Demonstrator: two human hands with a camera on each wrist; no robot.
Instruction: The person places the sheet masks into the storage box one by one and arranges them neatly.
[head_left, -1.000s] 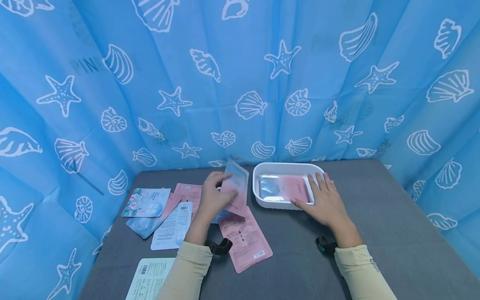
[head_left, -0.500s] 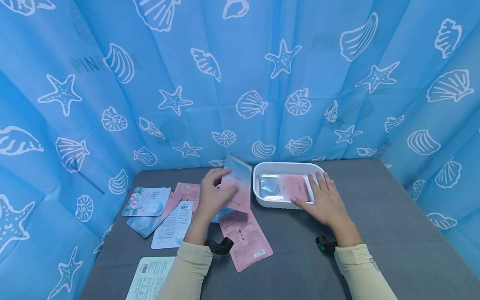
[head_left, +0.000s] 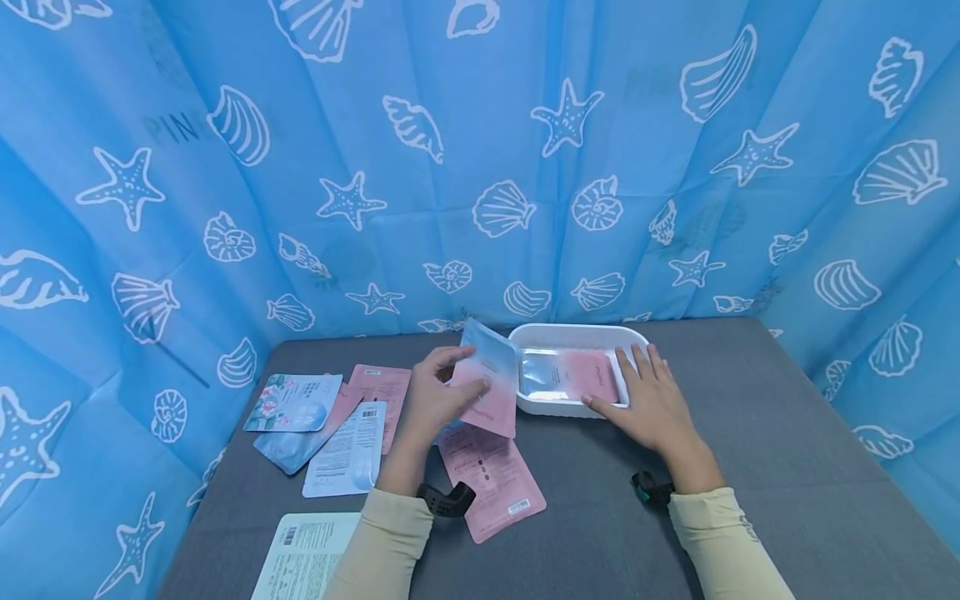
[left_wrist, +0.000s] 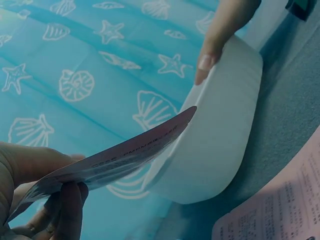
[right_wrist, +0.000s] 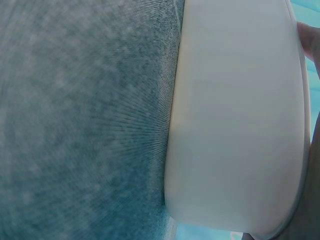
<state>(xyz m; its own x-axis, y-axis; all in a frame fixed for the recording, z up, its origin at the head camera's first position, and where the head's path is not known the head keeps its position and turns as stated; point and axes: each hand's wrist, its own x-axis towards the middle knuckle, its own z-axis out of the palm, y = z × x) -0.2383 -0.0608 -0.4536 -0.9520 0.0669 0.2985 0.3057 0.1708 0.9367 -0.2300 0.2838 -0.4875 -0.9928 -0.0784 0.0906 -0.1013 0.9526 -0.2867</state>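
My left hand [head_left: 441,390] pinches a pink-and-blue sheet mask packet [head_left: 491,387] between thumb and fingers. The packet is tilted, and its right edge overlaps the left end of a white plastic basket [head_left: 558,409]. Seen from the left wrist, the packet [left_wrist: 135,145] points toward the basket's wall [left_wrist: 220,135]. Inside the basket lies a similar pink-and-silver mask packet [head_left: 570,375]. My right hand [head_left: 654,402] rests on the basket's right end with spread, fairly straight fingers, its thumb on the near rim. The right wrist view is mostly filled by the basket's outer wall [right_wrist: 235,115].
A pink packet [head_left: 495,492] lies in front of the left hand. Farther left are a floral packet [head_left: 292,403], a white-blue packet [head_left: 347,454], another pink packet [head_left: 386,387] and a pale green packet [head_left: 303,550]. A blue shell-patterned curtain [head_left: 480,167] hangs behind the grey table [head_left: 600,517].
My left hand has moved right with the mask packet, bringing it up to the basket's left end. The right hand and the basket have stayed in place.
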